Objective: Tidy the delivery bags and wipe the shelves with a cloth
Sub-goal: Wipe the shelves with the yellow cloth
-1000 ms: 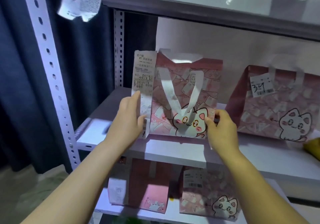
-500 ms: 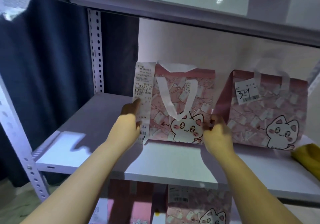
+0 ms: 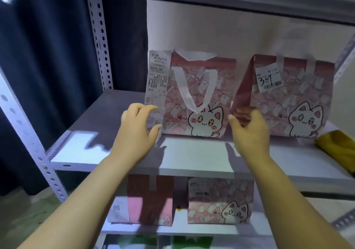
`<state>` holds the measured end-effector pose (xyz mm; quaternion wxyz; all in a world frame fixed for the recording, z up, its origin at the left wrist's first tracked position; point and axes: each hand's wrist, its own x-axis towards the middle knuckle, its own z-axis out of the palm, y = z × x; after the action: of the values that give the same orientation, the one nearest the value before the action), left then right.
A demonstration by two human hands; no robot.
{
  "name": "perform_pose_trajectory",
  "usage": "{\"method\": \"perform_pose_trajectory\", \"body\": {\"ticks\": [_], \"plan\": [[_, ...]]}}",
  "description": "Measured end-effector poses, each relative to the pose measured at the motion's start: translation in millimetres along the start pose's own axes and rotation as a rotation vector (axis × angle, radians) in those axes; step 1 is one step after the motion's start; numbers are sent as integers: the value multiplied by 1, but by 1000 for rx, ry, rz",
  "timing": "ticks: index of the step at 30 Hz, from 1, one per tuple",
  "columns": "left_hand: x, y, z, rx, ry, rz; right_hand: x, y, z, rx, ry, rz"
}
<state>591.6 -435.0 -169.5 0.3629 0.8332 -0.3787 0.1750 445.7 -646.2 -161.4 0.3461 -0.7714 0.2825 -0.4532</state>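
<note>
Grey metal shelf [image 3: 192, 158] carries the middle bag [image 3: 199, 98], standing upright toward its back edge. The left hand [image 3: 134, 129] has its grip round the bag's lower left edge, over the receipt [image 3: 156, 79]. The right hand [image 3: 249, 131] pinches the lower right edge, just beside the second bag [image 3: 292, 98].

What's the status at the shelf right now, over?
Left hand and right hand flank left bag, grip unclear. Bag upright on shelf, close beside second bag. Yellow cloth lies far right, untouched.
</note>
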Motion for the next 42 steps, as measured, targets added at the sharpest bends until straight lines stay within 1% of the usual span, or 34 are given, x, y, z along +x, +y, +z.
{"method": "perform_pose_trajectory", "body": {"ticks": [6, 14, 19, 24, 27, 31, 33, 36, 37, 39, 42], "plan": [[-32, 28, 9, -64, -96, 107, -28, 9, -22, -10, -89, -12], [-55, 81, 53, -78, -214, 121, -30, 47, -73, -43, -210, 20], [-57, 129, 90, -99, -203, 122, -10, 84, -126, -123, -231, 21], [-52, 190, 136, -128, -202, 123, 18, 129, -190, -229, -145, 34], [-51, 220, 162, -144, -187, 105, 38, 156, -226, -341, -114, 11], [-52, 252, 190, -167, -200, 98, 65, 187, -262, -638, -110, -19], [-54, 263, 200, -153, -212, 103, 75, 196, -269, -741, -190, -43], [-56, 273, 209, -121, -230, 111, 81, 209, -269, -928, -408, -24], [-57, 276, 212, -110, -240, 111, 81, 213, -268, -974, -456, -3], [-58, 279, 215, -89, -259, 113, 81, 218, -267, -1019, -491, 52], [-64, 280, 215, -72, -268, 101, 87, 215, -269, -1050, -494, 114]]}}
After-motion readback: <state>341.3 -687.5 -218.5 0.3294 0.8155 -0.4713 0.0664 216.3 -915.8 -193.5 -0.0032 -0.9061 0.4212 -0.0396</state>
